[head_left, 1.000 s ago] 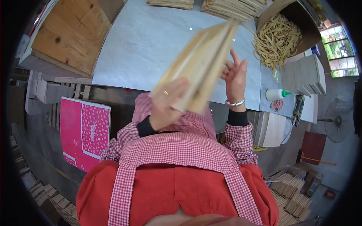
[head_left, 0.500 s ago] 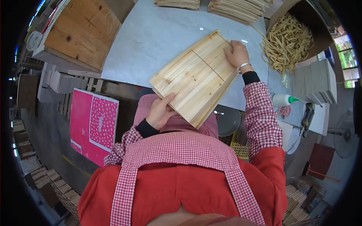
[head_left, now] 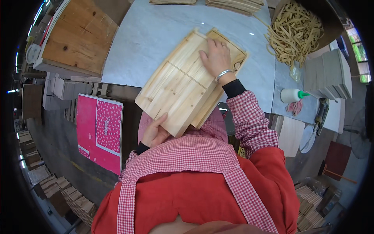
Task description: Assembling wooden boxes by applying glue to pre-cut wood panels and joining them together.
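A pale wooden panel (head_left: 175, 82), tapered and crossed by a dark groove, lies tilted over my lap and the table's near edge. Under it, shifted to the right, a second wooden piece (head_left: 237, 58) with a raised rim and a knot shows. My left hand (head_left: 155, 132) grips the panel's near corner, thumb on top and fingers below. Over the panel's far right edge lies my right hand (head_left: 218, 60), thumb on the face and fingers bent across the edge; their tips are partly hidden. A silver bangle is on that wrist.
The pale table (head_left: 128, 58) carries stacks of thin wooden pieces (head_left: 233, 4) at the back. To the right are a box of tan strips (head_left: 296, 33), grey boards (head_left: 327, 74) and a white bottle with green cap (head_left: 290, 95). A pink carton (head_left: 87, 128) stands left, below a wooden box (head_left: 78, 39).
The panel has shifted left and nearer to me, baring the second wooden piece beneath it. My left hand moved down and left with it; my right hand moved left and farther onto the panel.
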The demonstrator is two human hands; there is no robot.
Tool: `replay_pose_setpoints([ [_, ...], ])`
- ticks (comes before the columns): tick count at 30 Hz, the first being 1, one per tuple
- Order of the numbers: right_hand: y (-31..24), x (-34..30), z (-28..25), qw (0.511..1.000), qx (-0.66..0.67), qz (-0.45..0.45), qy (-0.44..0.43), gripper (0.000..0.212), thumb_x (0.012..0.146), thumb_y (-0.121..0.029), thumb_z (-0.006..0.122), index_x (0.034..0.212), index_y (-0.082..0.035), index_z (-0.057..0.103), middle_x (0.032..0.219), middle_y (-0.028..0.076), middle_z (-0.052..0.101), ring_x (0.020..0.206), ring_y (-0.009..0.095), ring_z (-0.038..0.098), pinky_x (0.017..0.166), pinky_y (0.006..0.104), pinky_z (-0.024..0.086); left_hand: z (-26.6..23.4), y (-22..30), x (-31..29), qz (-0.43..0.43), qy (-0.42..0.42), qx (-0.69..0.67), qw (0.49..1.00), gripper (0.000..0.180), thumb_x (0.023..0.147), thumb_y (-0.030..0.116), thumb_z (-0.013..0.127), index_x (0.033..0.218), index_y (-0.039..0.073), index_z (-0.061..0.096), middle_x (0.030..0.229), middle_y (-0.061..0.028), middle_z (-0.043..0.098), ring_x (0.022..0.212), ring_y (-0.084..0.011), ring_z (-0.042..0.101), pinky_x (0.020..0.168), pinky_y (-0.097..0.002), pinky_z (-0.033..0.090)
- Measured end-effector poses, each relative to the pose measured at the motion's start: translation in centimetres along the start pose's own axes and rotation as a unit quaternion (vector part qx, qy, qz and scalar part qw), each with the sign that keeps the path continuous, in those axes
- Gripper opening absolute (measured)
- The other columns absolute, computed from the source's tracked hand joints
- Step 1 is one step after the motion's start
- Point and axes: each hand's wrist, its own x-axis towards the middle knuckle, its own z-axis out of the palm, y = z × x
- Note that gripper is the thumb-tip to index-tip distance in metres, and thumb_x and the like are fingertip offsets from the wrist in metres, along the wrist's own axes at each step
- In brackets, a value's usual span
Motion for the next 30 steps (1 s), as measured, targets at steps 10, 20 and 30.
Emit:
replay_pose_setpoints([
  [10, 2.9, -4.7, -4.5, 0.958, 0.196, 0.124, 0.168, 0.036, 0.083, -0.018, 0.067, 0.111, 0.003, 0.060, 0.105, 0.016, 0.064, 0.093, 0.027, 0.063, 0.082, 0.0360, 0.050, -3.1, 1.5, 5.3, 0.046, -0.042, -0.005, 0.998, 0.058, 0.089, 0.012, 0.064, 0.139, 0.002, 0.035, 0.134, -0.0148, 0.049, 0.123, -0.0297, 0.050, 0.102, -0.0454, 0.043],
  [20, 2.5, -10.3, -8.6, 0.814, 0.437, 0.272, 0.268, 0.020, 0.092, -0.013, 0.060, 0.101, 0.005, 0.062, 0.085, 0.007, 0.065, 0.071, 0.013, 0.064, 0.061, 0.0232, 0.051, -4.7, 7.8, 1.4, -0.284, -0.117, 0.261, 0.915, 0.041, 0.096, 0.023, 0.055, 0.129, -0.001, 0.049, 0.124, -0.0136, 0.058, 0.112, -0.0224, 0.058, 0.092, -0.0352, 0.051],
  [30, -5.4, -5.1, -6.5, 0.821, 0.497, 0.185, 0.211, 0.019, 0.092, -0.012, 0.059, 0.104, 0.002, 0.062, 0.091, 0.005, 0.066, 0.073, 0.013, 0.067, 0.063, 0.0219, 0.051, 13.0, -2.1, 4.5, -0.026, -0.374, 0.249, 0.893, 0.044, 0.096, 0.023, 0.056, 0.132, -0.001, 0.046, 0.120, -0.0072, 0.058, 0.106, -0.0134, 0.057, 0.091, -0.0284, 0.046],
])
